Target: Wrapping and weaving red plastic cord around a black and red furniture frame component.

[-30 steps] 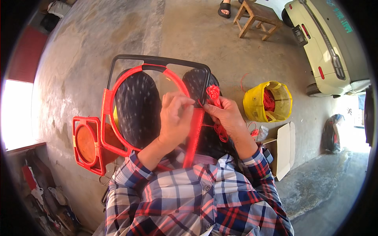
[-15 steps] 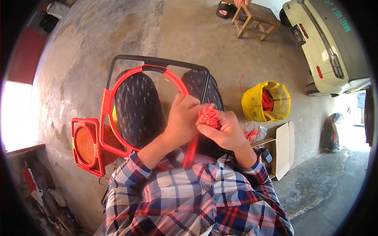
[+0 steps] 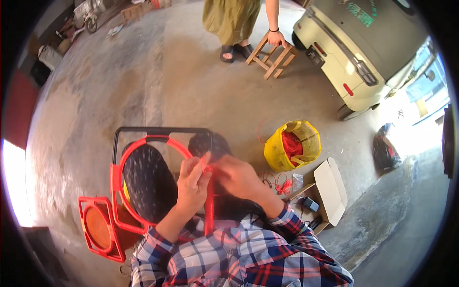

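We count two hands, two frames and one yellow bucket (image 3: pixel 273 152). Our left hand (image 3: pixel 193 185) seems to pinch red cord (image 3: pixel 207 168); our right hand (image 3: pixel 234 177), blurred alongside, we cannot tell. The larger frame (image 3: pixel 209 213) extends leftward from the grip, nearer the left hand; its wrapped bar runs torsoward. The smaller frame (image 3: pixel 94 199) lies farther left.

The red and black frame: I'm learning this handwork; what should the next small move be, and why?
Perhaps lay another turn of red wrapping on the right bar of the frame: its lower stretch is red, its upper stretch bare black, and the left hand and blurred right hand are close together between them.
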